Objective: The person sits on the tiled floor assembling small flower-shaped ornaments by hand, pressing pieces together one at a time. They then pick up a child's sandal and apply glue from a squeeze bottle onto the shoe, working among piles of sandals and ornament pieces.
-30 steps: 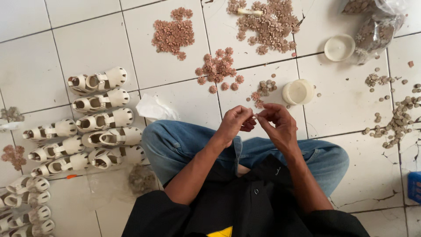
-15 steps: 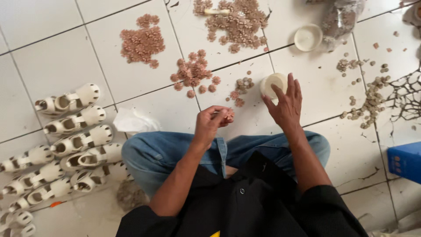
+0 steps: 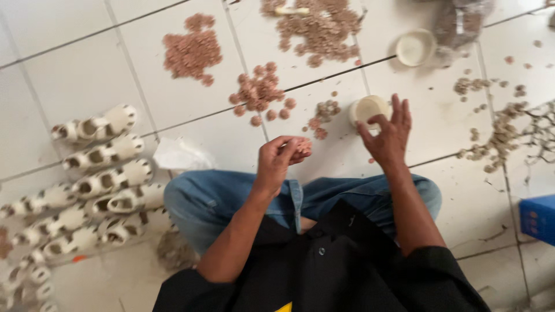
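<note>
Left hand: my left hand [image 3: 282, 159] sits just left of the frame's centre, above my knee, wrist bent back toward me and the back of the hand up.
Left fingers: they are curled closed around a small pinkish-brown piece [image 3: 302, 149], which peeks out at the fingertips on the hand's right side.
Right hand: my right hand [image 3: 388, 134] is stretched forward, right of centre, forearm running down to the lower right, palm facing the floor.
Right fingers: they are spread and open, the tips touching or just over the near edge of the small round cream container [image 3: 366, 108]; I cannot tell if they press on it.
Container's place: it stands on the tiled floor [image 3: 69, 75], upper centre-right, partly covered by my fingers.
Around it: a small cluster of pinkish pieces [image 3: 325, 112] lies just left of it, and a larger pile [image 3: 260, 91] further left. A white bowl [image 3: 415, 46] is above, near the top edge.
Left side: rows of white moulded parts [image 3: 98, 167] with oval holes lie along the left edge, and a crumpled clear bag [image 3: 179, 155] rests beside my knee.
Hidden or cut off: my jeans [image 3: 231, 199] and dark shirt [image 3: 329, 266] cover the floor below my hands. The blue box [image 3: 539, 218] is cut by the right edge, and the top pile [image 3: 324, 23] by the upper edge.
Hard to make out: the whole frame is blurred, so the shape of the piece in my left hand and of the scattered beige bits [image 3: 497, 133] at the right is unclear.
</note>
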A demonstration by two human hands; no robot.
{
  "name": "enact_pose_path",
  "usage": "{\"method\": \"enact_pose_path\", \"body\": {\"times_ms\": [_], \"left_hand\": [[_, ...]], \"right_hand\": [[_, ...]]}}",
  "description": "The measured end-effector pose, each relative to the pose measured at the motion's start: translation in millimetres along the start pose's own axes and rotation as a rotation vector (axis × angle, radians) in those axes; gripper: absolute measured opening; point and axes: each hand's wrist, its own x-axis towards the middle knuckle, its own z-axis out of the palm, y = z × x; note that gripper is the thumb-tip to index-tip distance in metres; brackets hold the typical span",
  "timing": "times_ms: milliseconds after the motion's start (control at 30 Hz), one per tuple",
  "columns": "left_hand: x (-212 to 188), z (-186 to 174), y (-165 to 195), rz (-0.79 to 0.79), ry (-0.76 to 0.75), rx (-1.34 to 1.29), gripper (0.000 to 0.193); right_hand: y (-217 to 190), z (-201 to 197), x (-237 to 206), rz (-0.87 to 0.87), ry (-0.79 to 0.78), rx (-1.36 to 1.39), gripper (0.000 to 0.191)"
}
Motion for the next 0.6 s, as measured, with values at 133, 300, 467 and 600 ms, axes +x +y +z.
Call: {"method": "enact_pose_path", "body": {"times_ms": [133, 300, 467, 600], "left_hand": [[-8, 2, 1, 0.044, 0.006, 0.021, 0.029], [-20, 11, 4, 0.121, -0.016, 0.000, 0.030], [-35, 19, 12, 0.234, -0.013, 0.044, 0.031], [-45, 21, 18, 0.271, 0.003, 0.098, 0.030]], "right_hand": [[-15, -10, -17, 0.025, -0.009, 0.197, 0.020], [-69, -36, -59, -0.134, 0.138, 0.485, 0.017], [-121, -54, -83, -0.360, 0.181, 0.398, 0.028], [-137, -60, -87, -0.454, 0.248, 0.283, 0.033]]}}
